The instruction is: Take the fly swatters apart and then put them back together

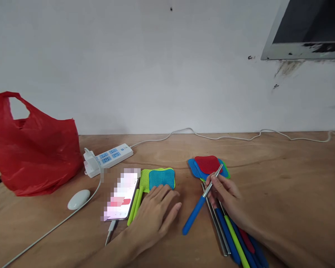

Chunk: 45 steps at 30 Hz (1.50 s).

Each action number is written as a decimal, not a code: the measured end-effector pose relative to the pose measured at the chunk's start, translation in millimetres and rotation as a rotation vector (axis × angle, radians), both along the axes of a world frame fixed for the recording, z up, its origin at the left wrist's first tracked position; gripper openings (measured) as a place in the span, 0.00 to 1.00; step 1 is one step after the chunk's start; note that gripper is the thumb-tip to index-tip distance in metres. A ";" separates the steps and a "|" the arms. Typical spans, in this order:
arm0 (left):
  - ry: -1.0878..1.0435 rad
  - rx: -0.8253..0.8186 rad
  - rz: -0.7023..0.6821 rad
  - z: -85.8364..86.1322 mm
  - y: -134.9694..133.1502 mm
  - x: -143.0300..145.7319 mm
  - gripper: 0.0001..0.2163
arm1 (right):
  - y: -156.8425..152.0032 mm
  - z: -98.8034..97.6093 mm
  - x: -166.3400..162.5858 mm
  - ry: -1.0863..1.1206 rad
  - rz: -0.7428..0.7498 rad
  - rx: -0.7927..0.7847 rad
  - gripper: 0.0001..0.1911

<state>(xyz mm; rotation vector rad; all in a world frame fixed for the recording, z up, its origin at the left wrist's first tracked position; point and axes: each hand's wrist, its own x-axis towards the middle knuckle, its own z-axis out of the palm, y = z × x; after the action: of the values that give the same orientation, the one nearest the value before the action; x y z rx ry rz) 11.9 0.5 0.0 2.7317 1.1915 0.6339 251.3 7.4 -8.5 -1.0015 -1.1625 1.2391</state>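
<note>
My right hand (222,193) pinches a fly swatter handle (195,212) by its metal rod, the blue grip slanting down to the left. Under that hand lies a bundle of similar handles, among them a lime green grip (236,240), a red grip (246,241) and bare metal rods (218,227). Just beyond it are stacked mesh swatter heads, a red head (208,163) on top of blue ones. My left hand (156,208) rests open, fingers stretched toward a light blue mesh head (162,178) that lies on a lime green head (145,178). Two lime green grips (134,208) lie left of it.
A phone (123,197) on a charging cable lies left of my left hand. Farther left are a white mouse (78,200), a power strip (111,160) and a red plastic bag (35,149). A white cord (190,129) runs along the wall on the wooden table (290,178).
</note>
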 end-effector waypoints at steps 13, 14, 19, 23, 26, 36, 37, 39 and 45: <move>0.192 0.140 0.231 -8.5 9.2 -4.7 0.15 | 2.7 7.4 9.1 -0.166 -0.206 0.094 0.26; 0.172 0.121 0.213 -6.2 8.8 -4.9 0.16 | 2.3 6.0 9.1 -0.174 -0.196 0.092 0.26; 0.141 -0.037 0.139 2.7 8.7 -6.4 0.25 | 1.4 0.3 10.5 -0.188 -0.136 0.098 0.25; 0.141 -0.133 0.049 9.0 9.6 -8.5 0.31 | 1.4 -1.3 12.4 -0.198 -0.108 0.100 0.24; 0.145 -0.155 -0.018 12.2 12.4 -13.2 0.39 | 1.8 -1.5 13.9 -0.212 -0.114 0.108 0.23; 0.089 -0.207 -0.063 10.3 17.3 -18.7 0.41 | 1.3 1.5 13.7 -0.226 -0.106 0.142 0.24; 0.063 -0.203 -0.060 8.0 17.1 -18.8 0.42 | 1.3 3.0 12.8 -0.217 -0.098 0.142 0.25; 0.003 -0.193 -0.051 3.9 16.9 -19.7 0.44 | 1.8 6.5 11.1 -0.184 -0.050 0.117 0.26; -0.091 -0.180 -0.080 -0.5 17.4 -24.0 0.44 | 3.0 11.5 8.4 -0.180 0.146 -0.035 0.24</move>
<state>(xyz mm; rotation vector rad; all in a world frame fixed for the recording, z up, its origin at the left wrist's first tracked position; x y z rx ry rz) -12.1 17.9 -0.5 2.5577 1.0585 0.6032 259.7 10.3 2.9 -1.0871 -1.3786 1.3081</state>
